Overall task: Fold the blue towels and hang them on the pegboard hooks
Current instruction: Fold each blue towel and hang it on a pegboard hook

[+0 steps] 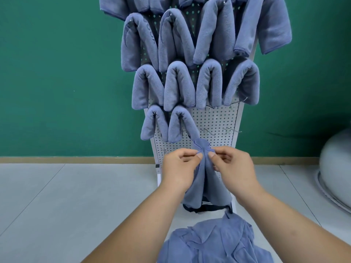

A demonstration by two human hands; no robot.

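Note:
A white pegboard (214, 122) stands against the green wall, with several folded blue towels (178, 86) draped over its hooks in rows. A blue towel (206, 179) hangs down in front of the board's lower part, pinched at its top edge by both hands. My left hand (180, 166) grips the towel's top from the left. My right hand (229, 164) grips it from the right. Their fingertips are close together. A pile of loose blue towels (214, 243) lies at the bottom centre, below my forearms. Bare hooks (230, 130) stick out on the board's lower right.
A grey rounded object (336, 168) sits on the floor at the right edge. A dark strap or basket rim (205, 209) shows under the hanging towel. Pale floor tiles (66, 205) stretch to the left, and a tan baseboard (76, 160) runs along the wall.

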